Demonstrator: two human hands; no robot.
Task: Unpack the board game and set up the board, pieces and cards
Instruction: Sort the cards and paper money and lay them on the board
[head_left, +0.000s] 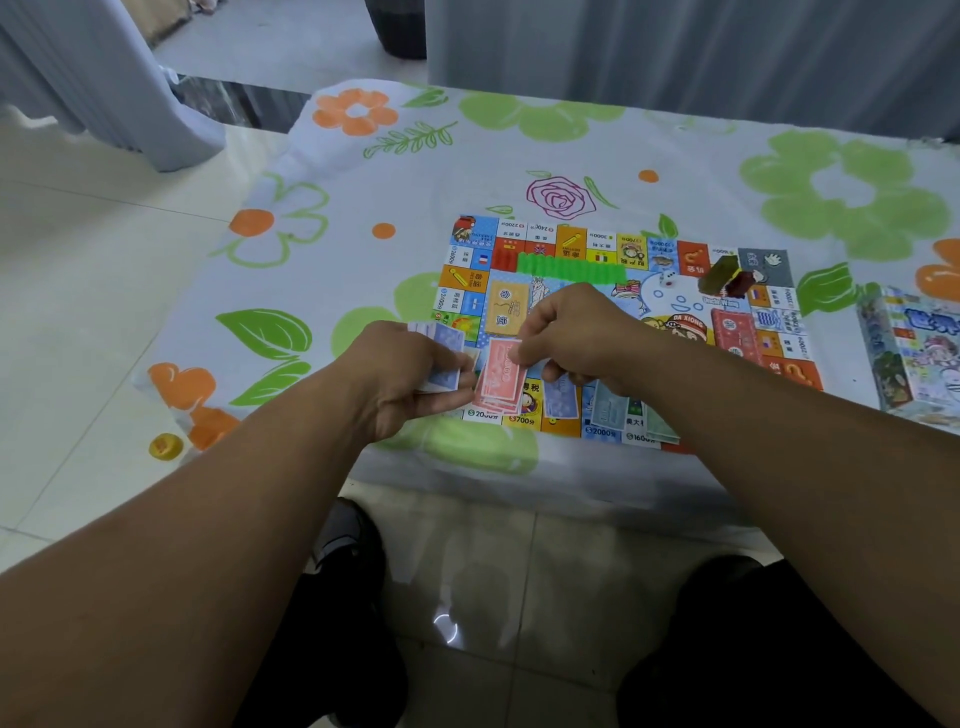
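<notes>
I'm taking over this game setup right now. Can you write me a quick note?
Left hand holds a stack of blue notes. Right hand pinches a red note over the red pile.
Board lies open on the table; blue pile and green pile on its near edge; box to the right.
Done: board laid out, die on it. Left: sort the held notes.

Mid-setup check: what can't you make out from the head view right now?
In the head view:
Count of blue notes: hidden by left hand.
Whether right hand grips red notes: hidden by its fingers.
Much of game box: cut off by right edge.
Face of die: too small.
</notes>
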